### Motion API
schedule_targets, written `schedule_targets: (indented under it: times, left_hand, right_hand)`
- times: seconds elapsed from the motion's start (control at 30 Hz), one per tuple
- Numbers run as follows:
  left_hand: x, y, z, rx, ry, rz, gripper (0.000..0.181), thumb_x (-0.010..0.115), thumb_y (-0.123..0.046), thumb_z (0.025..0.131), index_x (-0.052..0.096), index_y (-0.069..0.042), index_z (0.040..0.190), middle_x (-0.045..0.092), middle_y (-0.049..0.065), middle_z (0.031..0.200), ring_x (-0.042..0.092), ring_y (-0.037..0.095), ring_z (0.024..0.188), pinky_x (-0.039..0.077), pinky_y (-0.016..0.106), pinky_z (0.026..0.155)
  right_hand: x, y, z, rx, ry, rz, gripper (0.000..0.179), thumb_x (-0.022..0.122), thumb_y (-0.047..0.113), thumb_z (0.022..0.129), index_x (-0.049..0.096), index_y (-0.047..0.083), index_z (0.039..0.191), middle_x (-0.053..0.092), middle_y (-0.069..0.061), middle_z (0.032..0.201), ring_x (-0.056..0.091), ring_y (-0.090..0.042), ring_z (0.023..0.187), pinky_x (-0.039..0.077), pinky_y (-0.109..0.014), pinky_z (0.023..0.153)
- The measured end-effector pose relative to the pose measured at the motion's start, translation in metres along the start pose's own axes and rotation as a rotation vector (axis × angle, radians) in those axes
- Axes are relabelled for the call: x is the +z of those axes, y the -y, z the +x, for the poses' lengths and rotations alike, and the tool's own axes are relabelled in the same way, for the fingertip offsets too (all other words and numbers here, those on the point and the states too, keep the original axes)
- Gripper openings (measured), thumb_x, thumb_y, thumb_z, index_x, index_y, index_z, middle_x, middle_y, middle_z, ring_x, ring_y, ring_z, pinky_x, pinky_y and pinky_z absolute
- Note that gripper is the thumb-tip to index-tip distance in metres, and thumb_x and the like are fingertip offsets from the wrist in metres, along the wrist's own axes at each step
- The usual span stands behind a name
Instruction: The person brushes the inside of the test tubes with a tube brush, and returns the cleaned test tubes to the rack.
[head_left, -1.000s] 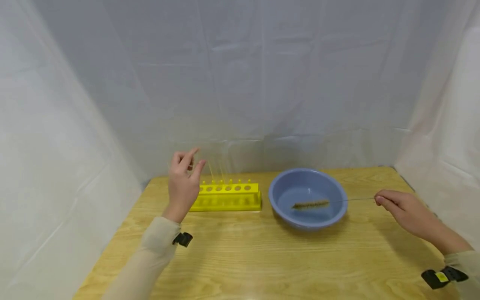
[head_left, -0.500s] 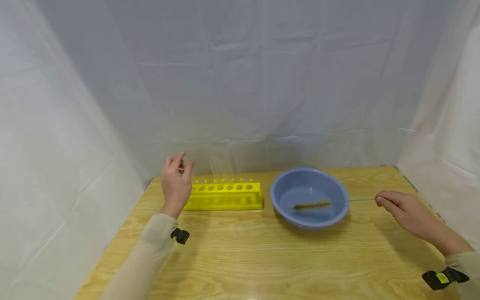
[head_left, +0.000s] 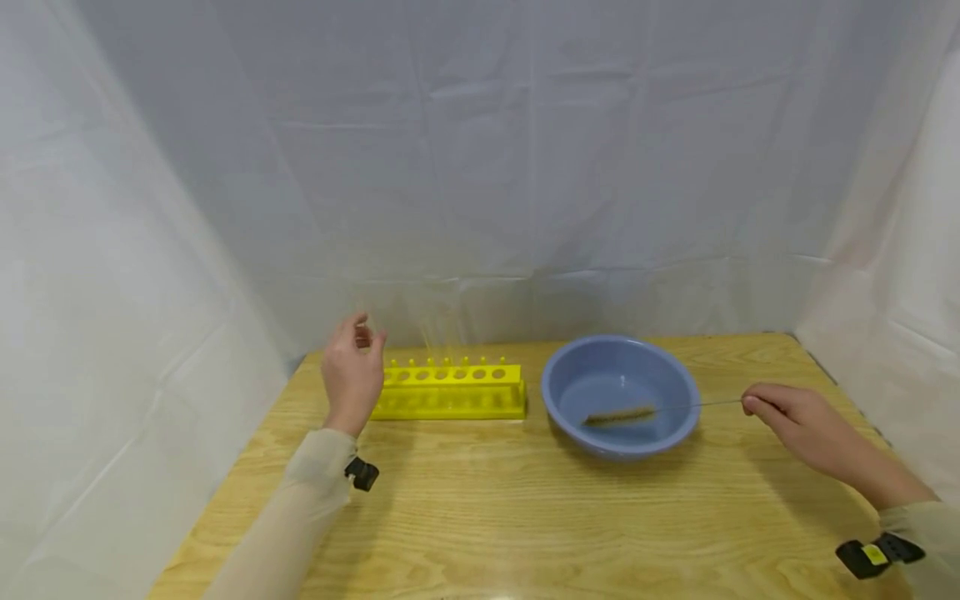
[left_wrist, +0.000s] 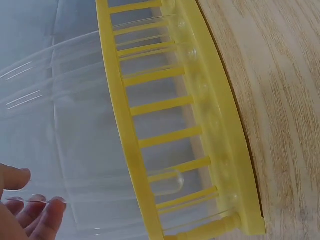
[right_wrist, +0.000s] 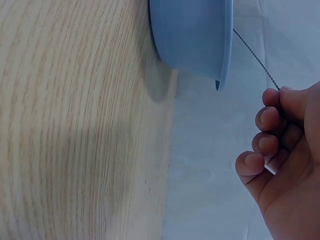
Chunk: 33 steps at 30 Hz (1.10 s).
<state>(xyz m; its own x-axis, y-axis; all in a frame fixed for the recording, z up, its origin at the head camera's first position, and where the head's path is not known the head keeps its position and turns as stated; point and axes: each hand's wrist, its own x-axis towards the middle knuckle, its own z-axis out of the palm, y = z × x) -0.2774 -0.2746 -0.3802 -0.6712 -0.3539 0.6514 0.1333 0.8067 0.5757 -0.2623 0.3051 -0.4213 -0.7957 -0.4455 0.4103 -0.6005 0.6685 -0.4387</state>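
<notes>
My left hand (head_left: 352,375) is at the left end of a yellow test tube rack (head_left: 450,404). It holds a clear test tube (left_wrist: 172,182) between thumb and fingers; in the left wrist view the tube's rounded end pokes through the rack's upper plate, short of the base. Other clear tubes (left_wrist: 75,40) stand in the rack, faint against the backdrop. On the right, my right hand (head_left: 798,429) pinches the thin twisted wire handle (right_wrist: 256,60) of a test tube brush (head_left: 618,417). The brush's brown bristles lie over the inside of a blue basin (head_left: 558,421).
The rack and basin stand side by side toward the back of a wooden table (head_left: 480,517). Pale sheeting (head_left: 480,167) hangs behind the table and along both sides. Black straps with small modules sit on both wrists.
My left hand has shifted left along the rack and come down slightly, lowering the test tube into it. My right hand and the brush have moved only a little, slightly left and tilted.
</notes>
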Motion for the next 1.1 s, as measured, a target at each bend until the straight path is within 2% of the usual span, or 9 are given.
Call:
schedule_targets:
  times: [0.23, 0.47, 0.6, 0.73, 0.9, 1.03, 1.1]
  left_hand:
    - [0.0000, 0.0001, -0.0018, -0.117, 0.049, 0.051, 0.037, 0.065, -0.030, 0.099, 0.061, -0.009, 0.130, 0.073, 0.013, 0.110, 0.071, 0.028, 0.095, 0.057, 0.047, 0.078]
    - [0.0008, 0.0058, -0.0054, -0.135, 0.132, 0.101, 0.034, 0.062, -0.027, 0.100, 0.061, -0.006, 0.127, 0.074, 0.014, 0.108, 0.073, 0.029, 0.090, 0.059, 0.045, 0.068]
    - [0.0010, 0.0082, -0.0080, -0.145, 0.186, 0.126, 0.035, 0.060, -0.027, 0.101, 0.060, -0.005, 0.129, 0.074, 0.016, 0.110, 0.073, 0.030, 0.088, 0.059, 0.046, 0.068]
    - [0.0006, 0.0090, -0.0088, -0.133, 0.197, 0.148, 0.038, 0.060, -0.026, 0.102, 0.059, -0.003, 0.131, 0.074, 0.017, 0.109, 0.074, 0.030, 0.084, 0.059, 0.046, 0.067]
    - [-0.0005, 0.0092, -0.0071, -0.090, 0.209, 0.229, 0.042, 0.056, -0.026, 0.102, 0.057, 0.000, 0.134, 0.074, 0.020, 0.109, 0.071, 0.025, 0.063, 0.057, 0.041, 0.056]
    - [-0.0024, 0.0088, -0.0052, -0.042, 0.213, 0.286, 0.046, 0.054, -0.025, 0.102, 0.053, 0.003, 0.138, 0.074, 0.023, 0.103, 0.056, 0.019, 0.042, 0.045, 0.035, 0.040]
    - [-0.0038, 0.0078, -0.0045, -0.022, 0.211, 0.301, 0.048, 0.054, -0.024, 0.101, 0.049, 0.002, 0.141, 0.074, 0.021, 0.088, 0.045, 0.017, 0.035, 0.037, 0.032, 0.035]
  right_hand:
    - [0.0013, 0.0016, 0.0006, 0.003, 0.012, 0.025, 0.019, 0.050, 0.011, 0.106, 0.062, 0.020, 0.094, 0.046, 0.008, 0.070, 0.035, -0.001, 0.052, 0.033, -0.024, 0.051]
    - [0.0024, 0.0020, 0.0002, 0.009, 0.021, 0.035, 0.019, 0.052, 0.012, 0.106, 0.064, 0.021, 0.094, 0.049, 0.010, 0.070, 0.037, -0.001, 0.052, 0.034, -0.024, 0.049]
    - [0.0038, 0.0014, 0.0002, 0.013, 0.037, 0.045, 0.019, 0.052, 0.012, 0.106, 0.064, 0.020, 0.094, 0.053, 0.010, 0.073, 0.038, -0.001, 0.053, 0.035, -0.024, 0.049]
    - [0.0038, 0.0008, 0.0003, 0.023, 0.044, 0.050, 0.019, 0.052, 0.011, 0.106, 0.066, 0.019, 0.096, 0.056, 0.010, 0.076, 0.039, -0.001, 0.054, 0.036, -0.024, 0.049]
    - [0.0024, 0.0002, 0.0017, 0.042, 0.060, 0.062, 0.018, 0.053, 0.010, 0.105, 0.070, 0.014, 0.103, 0.064, 0.007, 0.085, 0.044, -0.001, 0.060, 0.038, -0.024, 0.053]
    - [0.0023, 0.0005, 0.0022, 0.059, 0.072, 0.068, 0.018, 0.053, 0.011, 0.106, 0.071, 0.013, 0.104, 0.064, 0.006, 0.086, 0.045, -0.002, 0.061, 0.039, -0.024, 0.054]
    - [0.0027, 0.0009, 0.0019, 0.074, 0.084, 0.068, 0.019, 0.052, 0.013, 0.106, 0.071, 0.013, 0.104, 0.065, 0.005, 0.087, 0.046, -0.002, 0.062, 0.040, -0.024, 0.054]
